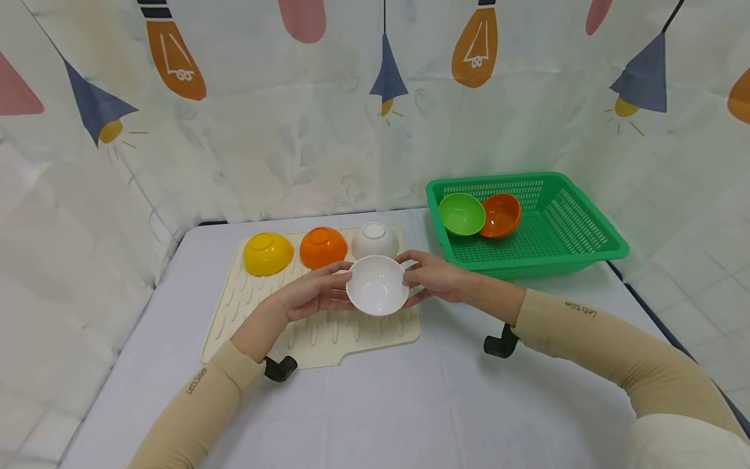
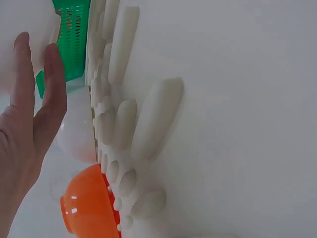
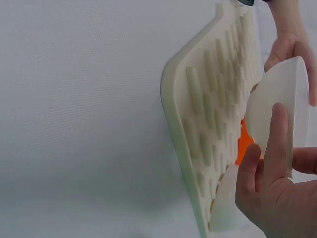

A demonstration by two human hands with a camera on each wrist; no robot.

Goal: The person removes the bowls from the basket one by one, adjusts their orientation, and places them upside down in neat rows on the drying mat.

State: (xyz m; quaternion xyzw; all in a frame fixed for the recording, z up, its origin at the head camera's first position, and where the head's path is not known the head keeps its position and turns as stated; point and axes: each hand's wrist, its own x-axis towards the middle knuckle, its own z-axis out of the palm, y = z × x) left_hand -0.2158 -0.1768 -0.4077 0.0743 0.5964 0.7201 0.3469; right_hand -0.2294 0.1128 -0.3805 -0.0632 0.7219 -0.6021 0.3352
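Note:
A white bowl [image 1: 377,285] is held between both hands above a cream drying mat [image 1: 375,329], its inside turned toward the head camera. My left hand [image 1: 313,291] grips its left rim, while my right hand [image 1: 436,279] pinches the right rim, thumb inside and fingers behind. In the right wrist view the white bowl [image 3: 277,99] appears side-on, apart from the mat. Along the mat's far edge, a yellow bowl [image 1: 267,254], an orange bowl [image 1: 323,247] and a second white bowl [image 1: 374,240] rest upside down.
At the back right stands a green plastic basket [image 1: 562,260]. Inside it, a light green bowl [image 1: 462,214] leans beside a red-orange bowl [image 1: 501,215]. A white cloth covers the table [image 1: 381,417], and a patterned curtain [image 1: 328,156] hangs behind it.

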